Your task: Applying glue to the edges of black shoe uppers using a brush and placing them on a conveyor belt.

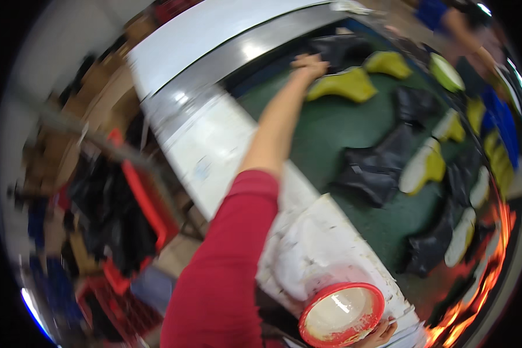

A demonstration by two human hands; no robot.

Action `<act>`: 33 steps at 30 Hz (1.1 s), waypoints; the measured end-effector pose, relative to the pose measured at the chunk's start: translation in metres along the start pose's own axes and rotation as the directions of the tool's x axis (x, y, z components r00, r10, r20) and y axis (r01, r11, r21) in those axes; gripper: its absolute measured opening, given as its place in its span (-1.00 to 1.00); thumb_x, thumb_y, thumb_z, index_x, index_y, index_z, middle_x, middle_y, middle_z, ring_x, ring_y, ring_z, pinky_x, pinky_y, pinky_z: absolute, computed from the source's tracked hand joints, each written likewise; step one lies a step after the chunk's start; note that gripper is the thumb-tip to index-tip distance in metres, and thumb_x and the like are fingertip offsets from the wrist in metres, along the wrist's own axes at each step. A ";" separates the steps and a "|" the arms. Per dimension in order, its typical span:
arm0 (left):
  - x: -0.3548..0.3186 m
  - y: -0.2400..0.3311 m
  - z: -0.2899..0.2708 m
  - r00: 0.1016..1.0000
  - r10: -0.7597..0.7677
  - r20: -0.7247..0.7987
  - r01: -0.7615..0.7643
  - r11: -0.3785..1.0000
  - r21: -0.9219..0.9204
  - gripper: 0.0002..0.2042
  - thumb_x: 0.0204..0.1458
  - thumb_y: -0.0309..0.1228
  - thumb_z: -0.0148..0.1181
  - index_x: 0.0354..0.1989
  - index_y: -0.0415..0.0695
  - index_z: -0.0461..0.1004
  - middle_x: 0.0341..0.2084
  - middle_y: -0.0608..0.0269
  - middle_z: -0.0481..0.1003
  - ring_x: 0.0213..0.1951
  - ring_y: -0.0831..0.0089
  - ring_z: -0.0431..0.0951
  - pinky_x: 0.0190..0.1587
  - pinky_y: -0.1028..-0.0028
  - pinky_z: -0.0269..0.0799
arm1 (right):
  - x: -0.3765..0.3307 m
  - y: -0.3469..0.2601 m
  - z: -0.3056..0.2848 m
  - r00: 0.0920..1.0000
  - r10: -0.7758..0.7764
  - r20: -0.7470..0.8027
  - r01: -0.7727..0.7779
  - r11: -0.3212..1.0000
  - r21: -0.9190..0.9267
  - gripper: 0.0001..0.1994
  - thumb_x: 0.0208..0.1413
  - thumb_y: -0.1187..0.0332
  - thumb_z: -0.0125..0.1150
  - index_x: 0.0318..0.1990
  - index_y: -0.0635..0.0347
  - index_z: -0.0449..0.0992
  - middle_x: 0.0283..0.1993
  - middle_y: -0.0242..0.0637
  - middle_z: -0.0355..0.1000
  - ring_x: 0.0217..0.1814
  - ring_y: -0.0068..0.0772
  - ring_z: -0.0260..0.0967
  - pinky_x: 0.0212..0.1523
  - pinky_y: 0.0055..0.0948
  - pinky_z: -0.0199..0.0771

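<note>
At upper centre, the black piece [347, 50] lay beside the left hand [311, 65], whose blurred fingers' hold, like the partly hidden right hand's [381, 334] at bottom, could not be determined; it was judged light, pliable, best gripped by an edge.

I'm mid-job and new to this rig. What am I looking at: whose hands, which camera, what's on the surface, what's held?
No machine here: these are a person's bare hands, seen from a fisheye camera on their head, so straight edges bend. The left hand, its arm in a red sleeve, reaches to a black piece on a green surface; blur hides whether it grips. More black pieces and yellow-green pieces lie there. The right hand is beside a red-rimmed bowl with pale contents; it is partly hidden, so its grip is unclear.
</note>
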State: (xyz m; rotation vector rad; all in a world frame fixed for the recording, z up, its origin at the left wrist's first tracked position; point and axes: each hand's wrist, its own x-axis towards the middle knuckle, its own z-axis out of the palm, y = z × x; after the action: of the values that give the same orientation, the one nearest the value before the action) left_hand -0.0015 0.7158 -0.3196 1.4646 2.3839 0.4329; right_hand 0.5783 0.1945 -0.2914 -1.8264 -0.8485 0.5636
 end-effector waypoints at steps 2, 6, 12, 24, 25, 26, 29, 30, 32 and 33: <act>-0.021 0.019 -0.004 0.995 0.033 -0.094 -0.046 0.989 -0.142 -0.31 0.12 0.15 0.07 0.37 0.02 0.30 0.33 -0.11 0.27 0.36 -0.15 0.23 0.38 -0.06 0.16 | -0.007 -0.008 0.003 0.999 -0.012 0.045 0.010 0.999 0.043 -0.70 0.18 0.28 0.28 -0.15 0.38 0.45 -0.26 -0.19 0.43 -0.30 -0.36 0.30 -0.31 -0.29 0.41; -0.081 0.019 -0.050 0.990 0.105 -0.093 -0.091 0.985 0.150 -0.33 0.03 0.08 0.20 0.33 0.11 0.39 0.33 -0.11 0.25 0.35 -0.08 0.22 0.33 0.04 0.25 | -0.010 -0.012 0.005 0.998 -0.036 0.053 0.033 0.998 0.060 -0.72 0.21 0.29 0.22 -0.14 0.39 0.43 -0.24 -0.14 0.44 -0.28 -0.34 0.33 -0.29 -0.27 0.42; -0.290 0.053 -0.157 0.711 0.698 -0.087 -0.698 0.715 0.027 -0.53 0.03 -0.21 0.22 0.16 0.02 0.56 0.08 -0.01 0.53 0.07 0.06 0.51 0.20 0.19 0.35 | 0.013 0.030 -0.018 0.983 -0.152 0.103 0.138 0.981 0.134 -0.71 0.40 0.28 0.08 0.12 0.27 0.46 -0.04 -0.36 0.49 -0.33 -0.67 0.32 -0.40 -0.71 0.30; -0.675 -0.181 -0.199 0.666 -0.267 -0.697 -0.092 0.897 -0.432 -0.72 0.07 -0.59 0.20 -0.05 -0.11 0.65 -0.16 0.15 0.65 -0.23 0.50 0.65 -0.16 0.49 0.56 | 0.029 0.060 -0.025 0.961 -0.193 0.200 0.155 0.969 0.191 -0.68 0.36 0.20 0.18 0.11 0.21 0.49 -0.33 -0.50 0.46 -0.61 -0.83 0.05 -0.68 -0.74 -0.04; -0.686 -0.227 -0.201 0.531 -0.273 -0.802 -0.123 0.911 -0.392 -0.68 0.07 -0.57 0.20 0.02 -0.10 0.63 -0.15 0.15 0.65 -0.22 0.49 0.66 -0.18 0.46 0.57 | 0.035 0.065 -0.024 0.955 -0.193 0.224 0.141 0.963 0.230 -0.69 0.36 0.20 0.19 0.10 0.21 0.49 -0.34 -0.50 0.46 -0.61 -0.83 0.05 -0.68 -0.74 -0.04; -0.700 -0.273 -0.205 0.454 -0.410 -0.791 0.073 0.902 -0.426 -0.66 0.06 -0.53 0.22 0.04 -0.07 0.62 -0.15 0.12 0.65 -0.20 0.45 0.66 -0.15 0.46 0.57 | 0.038 0.070 -0.026 0.950 -0.194 0.245 0.127 0.956 0.266 -0.70 0.36 0.21 0.19 0.09 0.21 0.50 -0.34 -0.50 0.46 -0.61 -0.83 0.05 -0.68 -0.74 -0.03; -0.753 -0.377 -0.211 0.183 -0.521 -0.834 0.441 0.801 -0.404 -0.60 0.00 -0.44 0.28 0.09 -0.02 0.58 -0.19 0.14 0.66 -0.22 0.36 0.65 -0.12 0.38 0.57 | 0.030 0.061 -0.018 0.957 -0.221 0.189 0.178 0.959 0.220 -0.70 0.36 0.20 0.19 0.07 0.21 0.51 -0.33 -0.48 0.47 -0.60 -0.83 0.06 -0.67 -0.74 -0.03; -0.792 -0.422 -0.218 0.132 -0.596 -0.792 0.466 0.743 -0.481 -0.57 0.02 -0.40 0.28 0.13 -0.05 0.54 -0.21 0.16 0.66 -0.33 0.36 0.65 -0.23 0.39 0.58 | 0.027 0.058 -0.015 0.950 -0.210 0.231 0.156 0.960 0.231 -0.70 0.36 0.20 0.19 0.07 0.21 0.51 -0.33 -0.48 0.47 -0.60 -0.83 0.06 -0.67 -0.74 -0.03; -0.776 -0.407 -0.209 0.227 -0.808 -0.544 0.493 0.577 -0.651 -0.49 0.06 -0.31 0.31 0.22 -0.08 0.45 -0.22 0.15 0.64 -0.45 0.37 0.64 -0.40 0.41 0.59 | 0.026 0.053 -0.020 0.951 -0.214 0.225 0.168 0.964 0.207 -0.70 0.35 0.20 0.20 0.07 0.22 0.51 -0.31 -0.48 0.49 -0.60 -0.83 0.07 -0.67 -0.74 -0.02; -0.772 -0.397 -0.207 0.279 -0.820 -0.499 0.528 0.565 -0.634 -0.44 0.07 -0.24 0.32 0.27 -0.09 0.40 -0.23 0.15 0.63 -0.49 0.37 0.64 -0.47 0.42 0.58 | 0.027 0.055 -0.020 0.951 -0.216 0.223 0.171 0.964 0.203 -0.70 0.35 0.20 0.20 0.07 0.22 0.51 -0.31 -0.48 0.49 -0.60 -0.83 0.07 -0.67 -0.74 -0.02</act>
State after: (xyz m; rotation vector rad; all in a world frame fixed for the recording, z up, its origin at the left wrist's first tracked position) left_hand -0.0737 -0.1679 -0.2147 -0.1667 2.9887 1.3505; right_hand 0.6264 0.1897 -0.3340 -1.5072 -1.0917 0.7229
